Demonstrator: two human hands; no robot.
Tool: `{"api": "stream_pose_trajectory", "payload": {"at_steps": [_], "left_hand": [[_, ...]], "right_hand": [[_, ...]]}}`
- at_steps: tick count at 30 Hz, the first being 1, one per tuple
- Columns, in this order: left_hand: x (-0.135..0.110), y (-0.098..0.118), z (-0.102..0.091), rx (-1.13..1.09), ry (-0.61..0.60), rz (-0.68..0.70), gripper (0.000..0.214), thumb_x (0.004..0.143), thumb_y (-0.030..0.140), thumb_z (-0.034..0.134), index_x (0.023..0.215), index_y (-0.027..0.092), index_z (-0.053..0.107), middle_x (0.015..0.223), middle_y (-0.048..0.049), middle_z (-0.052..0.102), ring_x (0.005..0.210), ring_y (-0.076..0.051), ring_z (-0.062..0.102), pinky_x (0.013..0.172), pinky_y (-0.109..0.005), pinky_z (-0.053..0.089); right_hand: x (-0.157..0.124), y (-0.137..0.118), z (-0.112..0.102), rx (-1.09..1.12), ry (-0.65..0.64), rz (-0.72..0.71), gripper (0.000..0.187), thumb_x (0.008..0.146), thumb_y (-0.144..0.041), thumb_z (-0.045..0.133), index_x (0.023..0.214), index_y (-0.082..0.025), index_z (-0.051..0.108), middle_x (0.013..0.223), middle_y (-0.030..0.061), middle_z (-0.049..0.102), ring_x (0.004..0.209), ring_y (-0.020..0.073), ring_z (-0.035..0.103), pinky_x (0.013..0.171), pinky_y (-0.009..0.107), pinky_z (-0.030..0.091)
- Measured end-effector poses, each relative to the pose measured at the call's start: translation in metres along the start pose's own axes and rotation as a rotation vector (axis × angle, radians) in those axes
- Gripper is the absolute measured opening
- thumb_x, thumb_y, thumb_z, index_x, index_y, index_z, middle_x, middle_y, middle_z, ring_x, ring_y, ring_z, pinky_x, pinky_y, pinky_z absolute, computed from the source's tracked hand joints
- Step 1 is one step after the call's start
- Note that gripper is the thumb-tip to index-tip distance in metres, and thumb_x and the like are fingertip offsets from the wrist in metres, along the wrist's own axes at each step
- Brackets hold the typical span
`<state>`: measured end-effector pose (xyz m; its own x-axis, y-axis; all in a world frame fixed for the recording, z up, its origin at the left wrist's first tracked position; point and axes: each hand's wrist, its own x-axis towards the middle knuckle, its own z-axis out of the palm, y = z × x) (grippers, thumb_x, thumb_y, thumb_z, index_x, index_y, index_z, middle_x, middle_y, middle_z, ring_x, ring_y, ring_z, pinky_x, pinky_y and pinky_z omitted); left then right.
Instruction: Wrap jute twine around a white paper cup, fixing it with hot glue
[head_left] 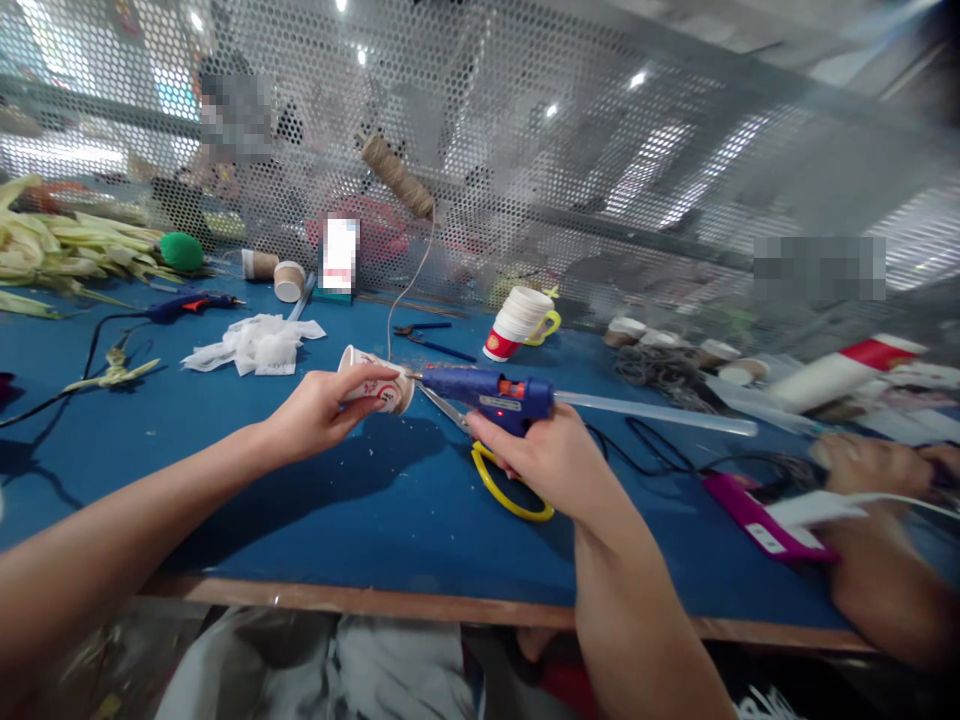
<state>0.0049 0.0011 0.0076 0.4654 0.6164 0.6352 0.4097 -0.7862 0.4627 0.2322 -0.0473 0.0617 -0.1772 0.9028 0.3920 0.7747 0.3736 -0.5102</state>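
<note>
My left hand (326, 408) is closed around a paper cup (386, 390) with red print, which lies tilted on its side above the table. In my right hand (544, 450) is a blue hot glue gun (487, 388), its nozzle at the cup's base end. A long clear glue stick (660, 410) sticks out of the gun's back. Beneath the gun and my right hand lie scissors (510, 495) with yellow handles, partly covered. From a twine spool (396, 175) on the mesh, a strand of twine (401, 300) runs down behind the cup.
Stacked paper cups (517, 322), pliers (435, 340), crumpled white cloth (255, 343) and a second glue gun (191, 305) lie behind. Corn husks (67, 245) are far left. A magenta power strip (765, 518) lies right, near another person's arm (885, 570). A perforated metal screen (480, 130) stands behind.
</note>
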Motion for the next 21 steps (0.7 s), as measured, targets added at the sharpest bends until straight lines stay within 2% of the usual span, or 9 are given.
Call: {"api": "stream_pose_trajectory", "payload": {"at_steps": [5,21], "left_hand": [[0.0005,-0.0008,0.0013,-0.002,0.011,0.014,0.028,0.084,0.022,0.048,0.110,0.013,0.053,0.096,-0.0079,0.068,0.082,-0.015,0.065,0.069,-0.022,0.051],[0.0005,0.0008,0.0028,0.017,0.018,0.003,0.027,0.084,0.022,0.047,0.108,0.012,0.053,0.095,-0.0082,0.068,0.080,-0.015,0.066,0.066,-0.020,0.050]], "right_hand": [[-0.0001,0.0002,0.0006,0.025,0.011,-0.002,0.010,0.071,-0.029,0.059,0.075,-0.022,0.063,0.057,0.0017,0.063,0.063,0.0204,0.061,0.050,0.028,0.045],[-0.0006,0.0006,0.0021,-0.036,-0.014,0.021,0.012,0.073,-0.030,0.057,0.067,-0.020,0.061,0.053,0.0006,0.061,0.059,0.0183,0.059,0.051,0.027,0.044]]}}
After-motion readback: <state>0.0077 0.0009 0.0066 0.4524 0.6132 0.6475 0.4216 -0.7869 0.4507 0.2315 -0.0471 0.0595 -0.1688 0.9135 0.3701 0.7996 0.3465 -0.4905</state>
